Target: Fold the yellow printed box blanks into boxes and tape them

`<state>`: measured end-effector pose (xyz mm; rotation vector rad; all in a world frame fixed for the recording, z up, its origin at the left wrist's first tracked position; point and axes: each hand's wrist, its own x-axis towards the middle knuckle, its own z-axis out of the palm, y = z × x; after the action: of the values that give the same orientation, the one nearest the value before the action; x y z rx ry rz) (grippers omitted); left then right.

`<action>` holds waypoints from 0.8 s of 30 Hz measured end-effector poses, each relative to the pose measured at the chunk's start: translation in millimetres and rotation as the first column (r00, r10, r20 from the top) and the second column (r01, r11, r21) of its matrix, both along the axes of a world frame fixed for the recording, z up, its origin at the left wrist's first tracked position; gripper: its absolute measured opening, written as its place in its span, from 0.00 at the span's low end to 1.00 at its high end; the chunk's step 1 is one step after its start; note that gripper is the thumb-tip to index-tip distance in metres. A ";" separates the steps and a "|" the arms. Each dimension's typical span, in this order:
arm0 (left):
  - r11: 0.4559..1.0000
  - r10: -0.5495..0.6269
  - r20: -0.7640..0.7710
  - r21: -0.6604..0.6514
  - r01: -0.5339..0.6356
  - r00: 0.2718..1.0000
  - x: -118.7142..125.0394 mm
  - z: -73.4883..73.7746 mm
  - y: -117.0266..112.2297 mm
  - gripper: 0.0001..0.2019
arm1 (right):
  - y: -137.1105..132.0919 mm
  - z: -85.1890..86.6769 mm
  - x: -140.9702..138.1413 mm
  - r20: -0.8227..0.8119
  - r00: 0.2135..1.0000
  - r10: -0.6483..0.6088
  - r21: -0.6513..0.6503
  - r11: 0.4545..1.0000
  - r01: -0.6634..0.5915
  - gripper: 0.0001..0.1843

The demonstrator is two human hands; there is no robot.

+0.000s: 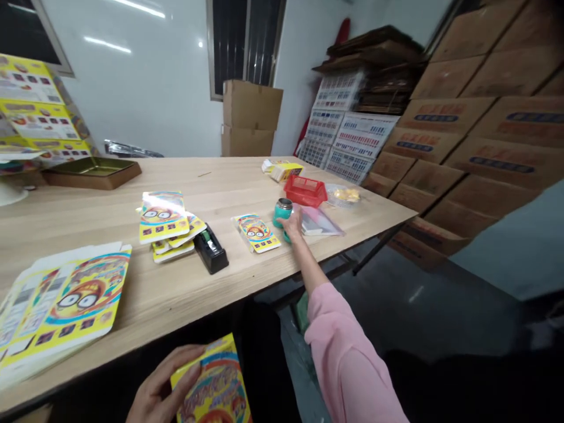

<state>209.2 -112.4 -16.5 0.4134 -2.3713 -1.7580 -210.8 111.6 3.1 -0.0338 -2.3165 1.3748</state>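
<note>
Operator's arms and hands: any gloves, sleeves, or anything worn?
Both the right hand and the left hand are bare, with no gloves, and no watch or bracelet shows. The right arm has a loose pink sleeve that ends on the forearm, leaving the wrist uncovered. The left sleeve is out of view.

Surface: pale wood plank surface (101, 235)
Left: flat yellow printed cartons (66, 299); brown tray (92, 173)
Middle: fanned yellow printed cards (165, 220); black tape dispenser (211, 249) just beside them; printed packet (256, 232)
Right: teal flask (282, 212); clear plastic bag (319, 222); red plastic basket (305, 191); clear tray (342, 195)
</note>
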 end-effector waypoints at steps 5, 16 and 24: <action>0.991 0.133 -0.081 -0.004 -0.134 0.988 1.0 13.4 -3.6 0.19 | -42.9 -2.7 76.7 -0.065 0.884 0.463 0.040 0.887 -0.461 0.17; 0.989 0.094 -0.221 -0.092 -0.117 0.971 20.8 30.2 -13.6 0.15 | -131.8 -4.2 152.9 0.130 0.740 0.660 -0.152 0.751 -0.643 0.12; 0.985 0.138 -0.187 -0.076 -0.155 0.973 29.9 26.7 -23.0 0.17 | -133.0 -2.3 165.1 0.233 0.638 0.734 -0.457 0.662 -0.594 0.16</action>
<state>239.1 -135.4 10.2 0.3872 -2.2223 -1.5481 -45.7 -21.3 0.8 0.5731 -2.4906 2.3407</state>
